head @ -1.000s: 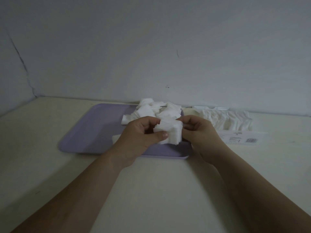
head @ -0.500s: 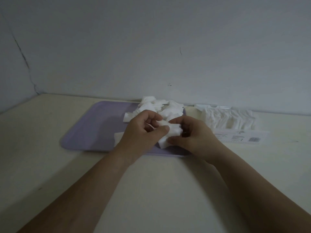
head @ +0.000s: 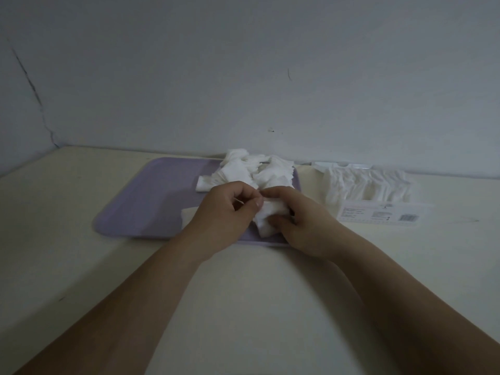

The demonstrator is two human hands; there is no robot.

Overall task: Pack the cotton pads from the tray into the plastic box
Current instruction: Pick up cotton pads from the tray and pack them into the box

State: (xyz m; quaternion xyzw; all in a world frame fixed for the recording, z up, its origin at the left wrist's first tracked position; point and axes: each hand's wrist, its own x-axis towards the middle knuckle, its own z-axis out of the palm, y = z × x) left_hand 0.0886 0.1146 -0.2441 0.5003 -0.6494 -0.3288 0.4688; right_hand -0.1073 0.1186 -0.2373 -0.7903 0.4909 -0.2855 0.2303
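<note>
A cream, matt bench (head: 243, 307) fills the near part of the view, dimly lit, with two bare forearms reaching across it from the near edge. A small dark scuff (head: 61, 298) marks the bench toward its near left.

Further in, both hands meet over the near right corner of a lilac tray (head: 151, 201). The left hand (head: 230, 212) has its fingers curled and its thumb pressed against a small bunch of cotton pads (head: 267, 217). The right hand (head: 305, 226) grips the same bunch from the other side, fingers curled over it and thumb under. The bunch sits between the two hands, just above the tray's near rim. A single pad (head: 189, 213) lies flat on the tray, partly hidden under the left hand.

At the tray's far right corner lies a loose pile of pads (head: 251, 171), jumbled and overlapping. The left half of the tray shows bare.

Just beside the tray's right edge, on the bench, stands the clear plastic box (head: 378, 209) with a printed label and a barcode (head: 408, 217) on its near side; rows of white pads (head: 365, 185) show inside it.

Behind, a pale grey-blue wall (head: 243, 77) rises from the bench's far edge. A dark crack (head: 29, 85) runs down it at the left.
</note>
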